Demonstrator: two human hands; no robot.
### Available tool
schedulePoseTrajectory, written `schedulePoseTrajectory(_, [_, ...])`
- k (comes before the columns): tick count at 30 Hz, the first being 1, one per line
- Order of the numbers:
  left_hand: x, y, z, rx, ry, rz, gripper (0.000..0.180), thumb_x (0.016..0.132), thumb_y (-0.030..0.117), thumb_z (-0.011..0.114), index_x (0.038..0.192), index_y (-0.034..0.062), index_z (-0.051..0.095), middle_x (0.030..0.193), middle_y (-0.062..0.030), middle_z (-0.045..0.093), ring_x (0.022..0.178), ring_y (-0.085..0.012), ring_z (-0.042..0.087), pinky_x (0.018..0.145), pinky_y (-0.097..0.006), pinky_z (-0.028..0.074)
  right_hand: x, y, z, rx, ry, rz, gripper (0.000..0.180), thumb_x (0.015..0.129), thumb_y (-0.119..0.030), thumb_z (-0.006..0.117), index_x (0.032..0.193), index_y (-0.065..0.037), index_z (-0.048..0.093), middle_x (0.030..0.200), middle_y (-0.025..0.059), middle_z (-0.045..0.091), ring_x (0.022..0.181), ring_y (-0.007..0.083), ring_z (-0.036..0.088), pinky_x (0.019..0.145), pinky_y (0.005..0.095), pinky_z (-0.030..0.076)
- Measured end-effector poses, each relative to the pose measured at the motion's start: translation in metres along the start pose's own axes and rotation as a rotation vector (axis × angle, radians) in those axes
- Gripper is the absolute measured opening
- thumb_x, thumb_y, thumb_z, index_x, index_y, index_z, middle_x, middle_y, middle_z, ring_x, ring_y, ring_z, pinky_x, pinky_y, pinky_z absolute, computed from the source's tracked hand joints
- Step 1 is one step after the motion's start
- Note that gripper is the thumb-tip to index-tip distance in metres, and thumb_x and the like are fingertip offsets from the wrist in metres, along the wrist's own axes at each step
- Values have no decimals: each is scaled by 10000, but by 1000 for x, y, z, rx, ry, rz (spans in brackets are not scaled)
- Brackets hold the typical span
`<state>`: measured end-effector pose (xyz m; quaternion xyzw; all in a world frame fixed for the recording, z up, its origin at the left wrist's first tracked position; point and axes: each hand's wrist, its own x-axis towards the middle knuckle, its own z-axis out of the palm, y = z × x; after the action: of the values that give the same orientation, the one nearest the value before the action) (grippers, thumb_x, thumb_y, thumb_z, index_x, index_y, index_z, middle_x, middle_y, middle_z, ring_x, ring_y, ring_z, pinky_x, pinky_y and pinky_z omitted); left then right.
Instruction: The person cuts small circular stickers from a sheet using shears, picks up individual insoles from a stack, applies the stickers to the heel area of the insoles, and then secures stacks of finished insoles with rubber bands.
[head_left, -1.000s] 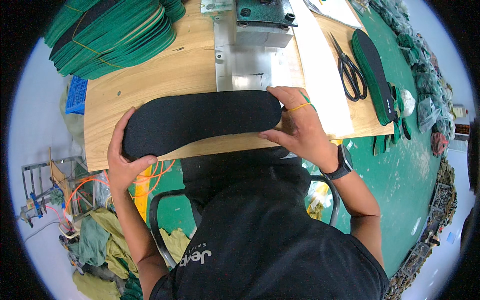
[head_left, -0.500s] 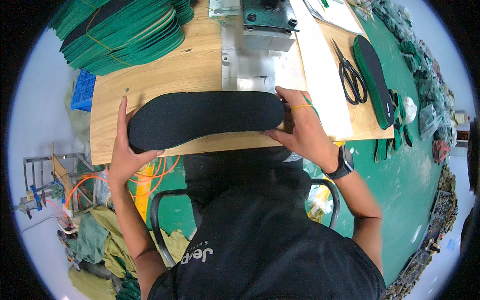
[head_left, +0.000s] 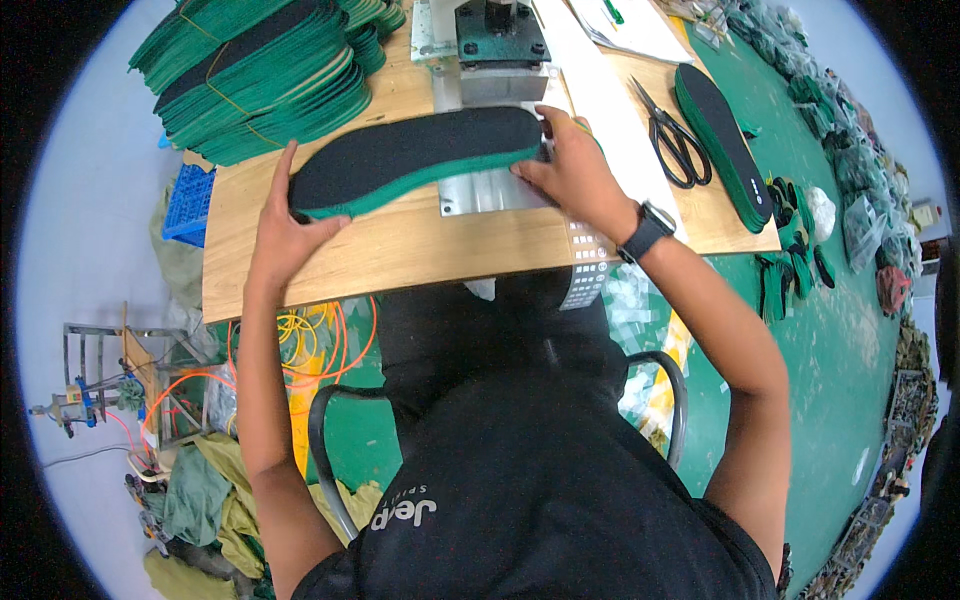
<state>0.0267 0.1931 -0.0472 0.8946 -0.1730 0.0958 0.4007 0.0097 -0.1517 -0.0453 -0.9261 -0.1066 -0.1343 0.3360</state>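
Note:
Between my hands is a shoe insole [head_left: 420, 150], black on top with a green edge, lying crosswise above the table. Its wide left end is gripped by my left hand [head_left: 290, 235], thumb at the near edge and fingers at the far side. My right hand [head_left: 575, 165] pinches the other end and has a thin yellow band around a finger. Just beyond the insole stands a press-like machine [head_left: 500, 50] with a dark bolted plate over a metal block. A shiny metal base plate [head_left: 490, 192] shows partly under the insole.
Stacked green and black insoles [head_left: 260, 80] tied with yellow bands fill the table's far left. At right lie black scissors [head_left: 675, 140] and a small insole pile [head_left: 725, 150]. A strip of printed labels [head_left: 585, 270] hangs over the wooden table's [head_left: 400, 255] near edge.
Both hands have carried the insole away from me, toward the machine, and tilted it so its green near edge shows. The hanging label strip is now uncovered. The whole view has shifted slightly.

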Motion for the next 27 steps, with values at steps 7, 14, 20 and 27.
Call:
schedulePoseTrajectory(7, [22, -10, 8, -97, -15, 1, 977, 579, 145, 843, 1403, 69, 324, 1229, -223, 523, 1112, -267, 534, 938, -322, 426, 19, 20, 14, -64, 90, -20, 486, 685, -175, 762, 1046, 57, 535, 922, 201, 622, 846, 321, 612, 755, 363, 486])
schedulePoseTrajectory(14, [28, -20, 11, -120, 18, -8, 944, 608, 147, 834, 1402, 83, 329, 1184, -177, 539, 889, -161, 575, 727, -249, 482, 25, 30, 18, -102, 141, -116, 395, 711, -180, 729, 956, 58, 531, 872, 209, 605, 830, 351, 601, 736, 376, 485])
schedulePoseTrajectory(20, [28, -16, 9, -133, -20, -86, 967, 624, 123, 814, 1430, 96, 280, 1178, -163, 539, 825, -131, 564, 687, -230, 469, 15, 28, 16, 29, 141, -58, 429, 762, -166, 695, 1086, 61, 528, 974, 198, 626, 882, 293, 613, 767, 356, 493])
schedulePoseTrajectory(27, [-3, -19, -10, -198, 81, -93, 861, 732, 99, 720, 1445, 79, 237, 1295, -146, 483, 1118, -172, 490, 919, -297, 399, -15, 2, -39, 248, 379, 13, 521, 767, -195, 696, 1173, 67, 500, 1011, 167, 629, 860, 242, 596, 732, 319, 496])
